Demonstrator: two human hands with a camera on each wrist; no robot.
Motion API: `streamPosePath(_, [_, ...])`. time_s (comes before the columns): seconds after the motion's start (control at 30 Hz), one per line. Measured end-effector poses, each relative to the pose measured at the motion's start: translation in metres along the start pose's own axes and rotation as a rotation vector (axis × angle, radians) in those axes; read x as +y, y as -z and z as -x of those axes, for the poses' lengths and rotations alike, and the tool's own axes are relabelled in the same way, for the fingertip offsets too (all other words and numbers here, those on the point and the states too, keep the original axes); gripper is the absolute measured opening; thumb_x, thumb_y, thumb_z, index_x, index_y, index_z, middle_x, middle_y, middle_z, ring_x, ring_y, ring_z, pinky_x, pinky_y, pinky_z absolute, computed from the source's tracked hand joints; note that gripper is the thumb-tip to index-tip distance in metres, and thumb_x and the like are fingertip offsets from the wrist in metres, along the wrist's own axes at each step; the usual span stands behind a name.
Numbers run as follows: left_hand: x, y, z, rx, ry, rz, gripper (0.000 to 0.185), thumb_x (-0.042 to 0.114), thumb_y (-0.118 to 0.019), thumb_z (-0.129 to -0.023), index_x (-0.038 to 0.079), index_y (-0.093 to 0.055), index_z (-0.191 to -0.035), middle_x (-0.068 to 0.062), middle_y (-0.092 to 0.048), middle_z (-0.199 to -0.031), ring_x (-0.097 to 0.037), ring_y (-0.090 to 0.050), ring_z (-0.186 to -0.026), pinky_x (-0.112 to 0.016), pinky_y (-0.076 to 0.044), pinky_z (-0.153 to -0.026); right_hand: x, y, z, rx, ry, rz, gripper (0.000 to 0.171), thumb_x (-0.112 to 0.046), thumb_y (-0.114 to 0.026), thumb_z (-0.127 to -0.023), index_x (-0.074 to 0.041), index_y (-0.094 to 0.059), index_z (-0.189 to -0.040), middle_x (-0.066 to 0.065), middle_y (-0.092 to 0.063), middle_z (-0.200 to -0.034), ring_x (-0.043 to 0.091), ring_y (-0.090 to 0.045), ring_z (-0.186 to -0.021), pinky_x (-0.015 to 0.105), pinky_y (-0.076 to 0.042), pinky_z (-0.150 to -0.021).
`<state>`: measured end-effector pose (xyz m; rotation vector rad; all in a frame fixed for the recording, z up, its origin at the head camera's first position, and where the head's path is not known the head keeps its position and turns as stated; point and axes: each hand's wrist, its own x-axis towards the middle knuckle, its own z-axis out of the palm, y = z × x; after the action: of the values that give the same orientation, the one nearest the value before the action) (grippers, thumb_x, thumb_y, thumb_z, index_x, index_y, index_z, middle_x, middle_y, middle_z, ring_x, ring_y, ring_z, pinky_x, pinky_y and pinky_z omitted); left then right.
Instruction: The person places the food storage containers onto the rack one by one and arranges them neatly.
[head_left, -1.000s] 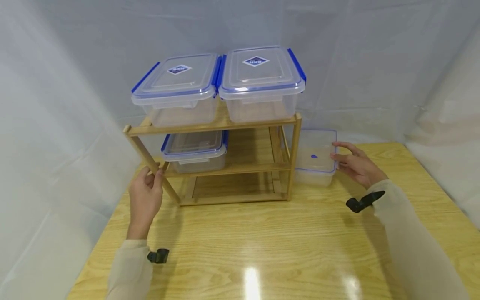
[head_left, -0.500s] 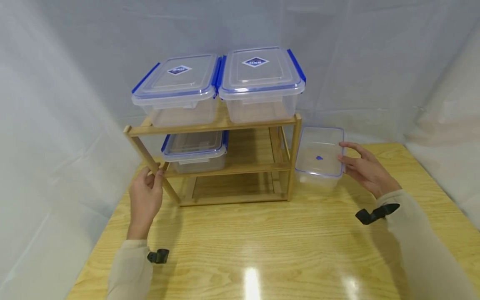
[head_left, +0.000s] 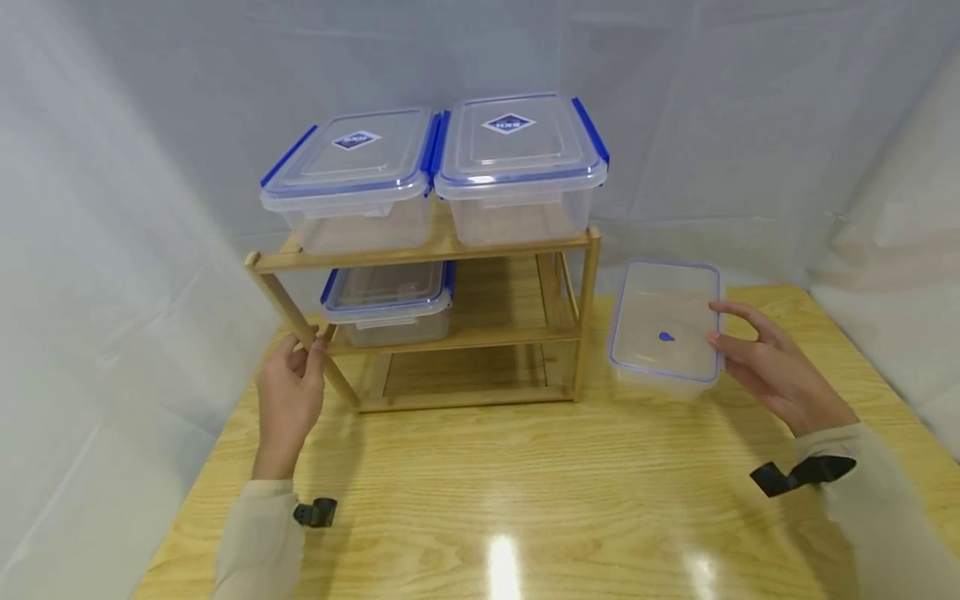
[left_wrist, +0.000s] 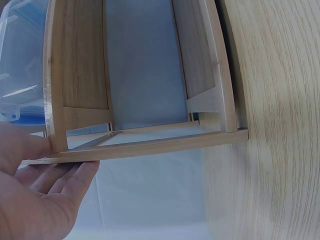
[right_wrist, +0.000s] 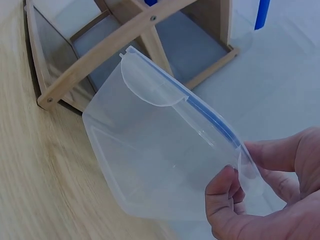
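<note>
A clear plastic container (head_left: 663,321) with a blue-rimmed lid hangs tilted just above the table, to the right of the wooden rack (head_left: 420,252). My right hand (head_left: 723,329) grips its right edge. In the right wrist view the thumb and fingers (right_wrist: 225,190) pinch the container (right_wrist: 160,160) at its rim. My left hand (head_left: 303,354) holds the rack's slanted front-left leg; the left wrist view shows those fingers (left_wrist: 55,180) curled under the rack's bar (left_wrist: 150,145).
Two lidded boxes with blue clips (head_left: 348,179) (head_left: 517,162) stand on the top shelf, and a third (head_left: 390,300) sits on the left of the middle shelf. The wooden table (head_left: 525,483) is ringed by white sheets.
My right hand has drawn the clear container right and toward me, away from the rack's side and up off the table. The left hand has stayed on the leg.
</note>
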<state>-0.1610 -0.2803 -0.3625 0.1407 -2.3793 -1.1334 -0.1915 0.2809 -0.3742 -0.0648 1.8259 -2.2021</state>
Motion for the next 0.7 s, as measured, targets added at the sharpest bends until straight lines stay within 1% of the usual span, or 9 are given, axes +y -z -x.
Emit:
streamPosePath(0.07, [0.0,0.0,0.0,0.003,0.0,0.001,0.035,0.024,-0.048,-0.1,0.005,-0.056,-0.127,-0.022,-0.064,-0.114,-0.031,-0.065,-0.101,-0.041,-0.054,-0.083,0.001,0.001,0.007,-0.005,0.016,0.001,0.062,-0.012,-0.056,-0.096,-0.02,-0.025,-0.148,0.004,-0.054,-0.111,0.01,-0.06,-0.092,0.022,-0.054,-0.079])
streamPosePath(0.1, [-0.001,0.0,0.0,0.006,-0.001,0.004,0.035,0.024,-0.048,-0.1,0.005,-0.057,-0.127,-0.022,-0.064,-0.114,-0.031,-0.065,-0.101,-0.04,-0.054,-0.083,0.002,0.001,0.011,-0.012,0.026,0.002,0.061,-0.011,-0.055,-0.097,-0.02,-0.025,-0.149,0.004,-0.053,-0.112,0.01,-0.06,-0.092,0.023,-0.054,-0.079])
streamPosePath(0.23, [-0.001,-0.001,-0.001,0.012,-0.005,0.007,0.034,0.024,-0.049,-0.1,0.004,-0.057,-0.127,-0.023,-0.063,-0.114,-0.031,-0.065,-0.102,-0.039,-0.054,-0.083,0.003,0.0,0.026,-0.02,0.042,0.003,0.058,-0.009,-0.053,-0.097,-0.02,-0.026,-0.148,0.004,-0.052,-0.1,0.009,-0.058,-0.082,0.022,-0.054,-0.074])
streamPosePath(0.3, [-0.001,-0.001,-0.001,0.013,-0.007,0.01,0.034,0.024,-0.049,-0.099,0.004,-0.057,-0.126,-0.023,-0.063,-0.114,-0.031,-0.064,-0.102,-0.039,-0.054,-0.083,0.003,-0.002,0.033,-0.021,0.042,0.019,0.058,-0.01,-0.052,-0.098,-0.02,-0.025,-0.148,0.005,-0.051,-0.106,0.01,-0.06,-0.089,0.024,-0.054,-0.079])
streamPosePath(0.4, [-0.001,-0.002,-0.001,0.014,-0.014,0.013,0.034,0.023,-0.049,-0.099,0.003,-0.057,-0.126,-0.023,-0.064,-0.113,-0.031,-0.065,-0.101,-0.039,-0.055,-0.083,0.003,-0.005,0.043,-0.004,0.032,0.045,0.056,-0.012,-0.051,-0.099,-0.021,-0.026,-0.148,0.005,-0.048,-0.105,0.011,-0.06,-0.087,0.024,-0.054,-0.081])
streamPosePath(0.43, [-0.001,-0.002,-0.001,0.014,-0.015,0.014,0.034,0.023,-0.049,-0.099,0.002,-0.057,-0.126,-0.023,-0.064,-0.113,-0.031,-0.065,-0.101,-0.039,-0.055,-0.083,0.003,-0.006,0.046,-0.003,0.032,0.047,0.056,-0.011,-0.051,-0.099,-0.021,-0.026,-0.148,0.005,-0.049,-0.103,0.011,-0.06,-0.087,0.024,-0.053,-0.082])
streamPosePath(0.5, [-0.001,-0.002,-0.001,0.011,-0.018,0.018,0.034,0.022,-0.049,-0.1,0.002,-0.057,-0.126,-0.023,-0.064,-0.113,-0.032,-0.065,-0.101,-0.039,-0.055,-0.082,0.004,-0.008,0.052,0.008,0.029,0.044,0.055,-0.01,-0.051,-0.099,-0.021,-0.027,-0.147,0.001,-0.051,-0.091,0.01,-0.057,-0.082,0.023,-0.053,-0.079])
streamPosePath(0.63, [0.0,-0.001,0.0,0.003,-0.015,0.02,0.035,0.023,-0.048,-0.1,0.002,-0.056,-0.126,-0.024,-0.064,-0.112,-0.033,-0.065,-0.1,-0.039,-0.055,-0.081,0.006,-0.012,0.063,-0.009,0.045,0.029,0.053,-0.007,-0.048,-0.1,-0.02,-0.027,-0.147,-0.004,-0.05,-0.078,0.011,-0.054,-0.076,0.023,-0.052,-0.076])
streamPosePath(0.7, [0.001,0.0,0.0,-0.001,-0.011,0.017,0.036,0.024,-0.047,-0.1,0.002,-0.056,-0.127,-0.024,-0.064,-0.112,-0.033,-0.065,-0.1,-0.04,-0.055,-0.081,0.006,-0.015,0.069,-0.026,0.053,0.025,0.053,-0.006,-0.046,-0.1,-0.02,-0.026,-0.147,-0.004,-0.051,-0.079,0.011,-0.053,-0.077,0.024,-0.052,-0.075])
